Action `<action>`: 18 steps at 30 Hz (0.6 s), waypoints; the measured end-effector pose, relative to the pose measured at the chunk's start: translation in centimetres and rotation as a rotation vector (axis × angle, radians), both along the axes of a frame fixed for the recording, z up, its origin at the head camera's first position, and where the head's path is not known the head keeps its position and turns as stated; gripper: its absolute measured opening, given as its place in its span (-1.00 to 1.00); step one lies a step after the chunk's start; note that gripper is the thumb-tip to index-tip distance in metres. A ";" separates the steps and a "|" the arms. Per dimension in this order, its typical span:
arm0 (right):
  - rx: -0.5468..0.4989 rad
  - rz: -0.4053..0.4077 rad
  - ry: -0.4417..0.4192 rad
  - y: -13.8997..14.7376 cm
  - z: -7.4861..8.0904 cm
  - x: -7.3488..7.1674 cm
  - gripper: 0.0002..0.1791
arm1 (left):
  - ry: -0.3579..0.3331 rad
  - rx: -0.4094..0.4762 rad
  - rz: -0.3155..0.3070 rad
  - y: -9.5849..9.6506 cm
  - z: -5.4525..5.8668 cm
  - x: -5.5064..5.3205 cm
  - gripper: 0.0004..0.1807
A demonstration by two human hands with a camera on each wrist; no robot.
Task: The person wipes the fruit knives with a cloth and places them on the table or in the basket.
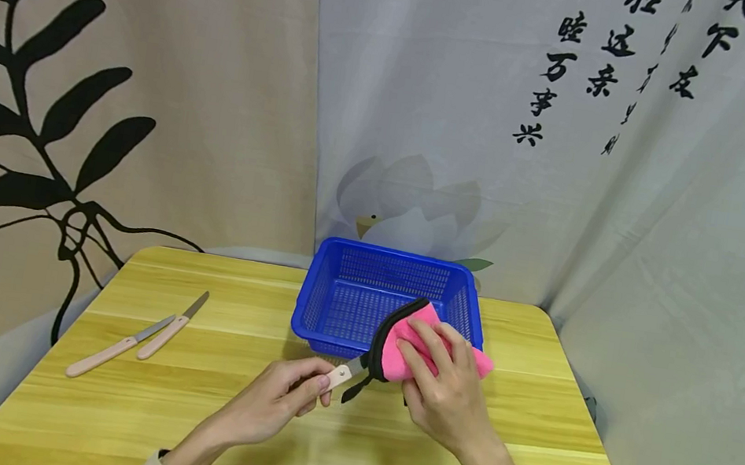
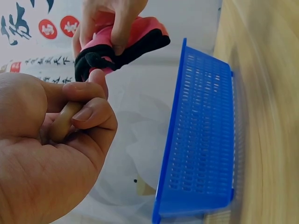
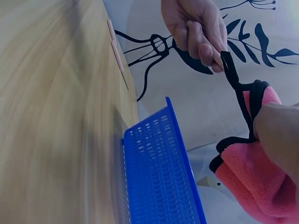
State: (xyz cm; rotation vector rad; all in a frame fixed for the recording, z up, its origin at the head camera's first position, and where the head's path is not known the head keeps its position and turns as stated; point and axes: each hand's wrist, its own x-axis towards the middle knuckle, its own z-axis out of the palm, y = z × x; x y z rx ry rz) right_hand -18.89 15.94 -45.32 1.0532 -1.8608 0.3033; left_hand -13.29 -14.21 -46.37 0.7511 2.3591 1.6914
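My left hand grips a knife by its pale handle, with the blade pointing up and to the right. Most of that blade is hidden by a pink cloth with black edging and a black loop. The cloth is pinched by my right hand, folded around the blade. Both hands are held up in front of the blue basket. In the left wrist view the butt of the handle shows within the curled fingers. The right wrist view has the cloth bunched and hanging below the right hand.
A blue plastic basket with perforated walls stands at the table's back edge, behind the hands. On the left of the wooden table lie two more knives with pale handles, side by side. Printed curtains hang behind and beside the table.
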 end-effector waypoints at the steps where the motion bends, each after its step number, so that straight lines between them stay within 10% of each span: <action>1: -0.003 -0.007 -0.006 0.2 0.0 -0.1 -0.61 | 0.001 0.000 -0.001 0.0 0.0 0.0 -0.73; 18: -0.063 0.122 0.050 -0.8 0.2 0.8 -0.64 | -0.024 -0.017 0.102 0.1 -0.2 -0.3 -0.72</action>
